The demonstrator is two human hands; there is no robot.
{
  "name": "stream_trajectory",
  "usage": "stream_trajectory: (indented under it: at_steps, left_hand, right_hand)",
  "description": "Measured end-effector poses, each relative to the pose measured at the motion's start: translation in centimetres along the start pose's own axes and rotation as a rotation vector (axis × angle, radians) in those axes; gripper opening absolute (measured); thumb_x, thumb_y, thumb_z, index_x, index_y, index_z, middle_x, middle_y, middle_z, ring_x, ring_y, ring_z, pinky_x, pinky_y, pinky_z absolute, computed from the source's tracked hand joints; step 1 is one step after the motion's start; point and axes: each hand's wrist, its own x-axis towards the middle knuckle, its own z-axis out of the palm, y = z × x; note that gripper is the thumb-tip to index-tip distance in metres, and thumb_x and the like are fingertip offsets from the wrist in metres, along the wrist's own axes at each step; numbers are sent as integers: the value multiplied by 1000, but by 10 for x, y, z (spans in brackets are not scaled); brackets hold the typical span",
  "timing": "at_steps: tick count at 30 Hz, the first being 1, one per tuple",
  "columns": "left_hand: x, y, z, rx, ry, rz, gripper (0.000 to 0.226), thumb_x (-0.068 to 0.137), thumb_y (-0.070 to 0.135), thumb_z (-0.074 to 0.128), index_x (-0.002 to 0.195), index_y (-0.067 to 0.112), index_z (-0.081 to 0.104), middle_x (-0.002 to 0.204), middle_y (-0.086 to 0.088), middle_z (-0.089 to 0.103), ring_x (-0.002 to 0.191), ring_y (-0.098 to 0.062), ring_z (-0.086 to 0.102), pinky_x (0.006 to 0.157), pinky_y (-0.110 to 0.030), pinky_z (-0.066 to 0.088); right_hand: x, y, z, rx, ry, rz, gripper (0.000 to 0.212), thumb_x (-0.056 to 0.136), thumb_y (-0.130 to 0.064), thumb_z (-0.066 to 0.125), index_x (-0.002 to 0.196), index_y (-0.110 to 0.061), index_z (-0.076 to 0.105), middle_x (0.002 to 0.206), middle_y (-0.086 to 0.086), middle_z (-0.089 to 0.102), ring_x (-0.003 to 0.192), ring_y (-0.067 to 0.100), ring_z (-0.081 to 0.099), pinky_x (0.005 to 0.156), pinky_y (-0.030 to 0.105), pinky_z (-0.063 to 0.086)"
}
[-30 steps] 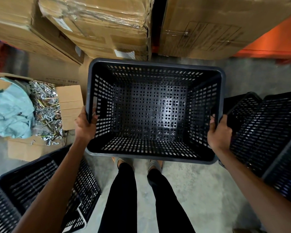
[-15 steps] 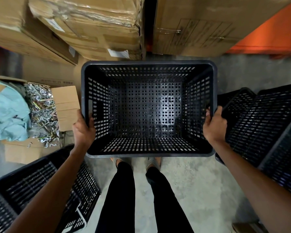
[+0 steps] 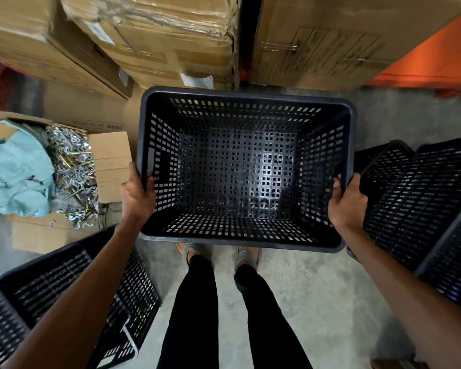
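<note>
The side rims of the empty black crate (image 3: 165,145), held centrally above the floor, are gripped by the curled fingers of the left hand (image 3: 136,198), 8 o'clock, and the right hand (image 3: 347,203), 4 o'clock. Lifting seems done; placing it and filling it, perhaps from the bolt box (image 3: 72,166) at 9 o'clock, are judged outstanding.

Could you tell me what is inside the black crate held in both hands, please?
Nothing shows inside the black crate: only its bare perforated floor and walls. The left hand and right hand grip its side rims, covering small patches of wall.
</note>
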Motion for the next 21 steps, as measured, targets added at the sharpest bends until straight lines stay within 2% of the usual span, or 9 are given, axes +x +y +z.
stream_trajectory:
  at_steps: [2, 3, 5, 7, 11, 14, 16, 19, 21]
  left_hand:
    - [-1, 1, -1, -16, -8, 6, 20, 96, 9, 49, 107, 25, 44, 73, 14, 52, 51, 7, 59, 36, 3, 34]
    - [-1, 1, -2, -24, -12, 1, 22, 95, 8, 49, 108, 25, 43, 74, 14, 52, 53, 10, 59, 36, 3, 34]
    - [-4, -1, -2, -23, -6, -15, 23, 95, 7, 50, 115, 18, 44, 77, 8, 55, 49, 4, 54, 36, 3, 34]
    - [-8, -4, 0, -13, 6, -19, 25, 94, 6, 51, 117, 12, 45, 82, 5, 56, 56, 6, 49, 36, 3, 33]
    - [-18, -5, 0, -18, 19, -45, 26, 94, 5, 51, 118, 10, 46, 77, 16, 52, 59, 7, 50, 36, 2, 34]
    - [-21, -5, 2, -14, 21, -35, 24, 95, 7, 51, 117, 8, 45, 78, 8, 55, 57, 3, 51, 35, -3, 37]
    - [-23, -3, 2, -10, 33, -24, 23, 95, 7, 52, 117, 6, 47, 78, 7, 58, 55, -6, 53, 39, -6, 38]
    - [-21, -1, 3, -9, 58, -22, 26, 94, 8, 55, 119, 5, 50, 87, 3, 61, 65, -14, 57, 51, -18, 45]
    - [-16, -1, 2, -34, 53, -27, 25, 93, 8, 55, 118, 9, 50, 90, 3, 61, 68, -13, 58, 51, -17, 46]
  right_hand:
    - [0, 0, -2, 10, -11, -7, 26, 100, -21, 47, 118, -3, 45, 84, 21, 66, 66, 40, 64, 58, 28, 39]
    - [0, 0, -2, 13, -18, -6, 25, 100, -22, 46, 117, -3, 44, 85, 20, 66, 67, 39, 64, 59, 27, 39]
    - [0, 0, -3, 10, -27, 7, 25, 101, -23, 46, 117, -5, 44, 86, 20, 66, 68, 39, 64, 59, 28, 39]
    - [0, 0, -3, 6, -22, 14, 24, 101, -23, 46, 116, -5, 45, 87, 21, 66, 69, 40, 65, 60, 28, 40]
    - [-7, 2, -5, 18, -24, 4, 23, 100, -23, 47, 114, -4, 45, 85, 19, 66, 69, 38, 66, 60, 26, 41]
    - [-10, 5, -6, 18, -17, 16, 24, 101, -25, 46, 114, -5, 46, 84, 19, 66, 68, 38, 65, 60, 27, 39]
    - [-11, 7, -6, 14, -1, 12, 26, 101, -26, 47, 115, -4, 47, 84, 21, 66, 67, 39, 65, 59, 27, 41]
    - [-9, 9, -7, 7, 24, -13, 26, 100, -25, 49, 115, -4, 49, 84, 22, 68, 65, 38, 66, 59, 27, 43]
    - [-6, 8, -7, 14, 33, -26, 25, 100, -24, 50, 115, -3, 50, 83, 21, 68, 64, 37, 66, 59, 25, 41]
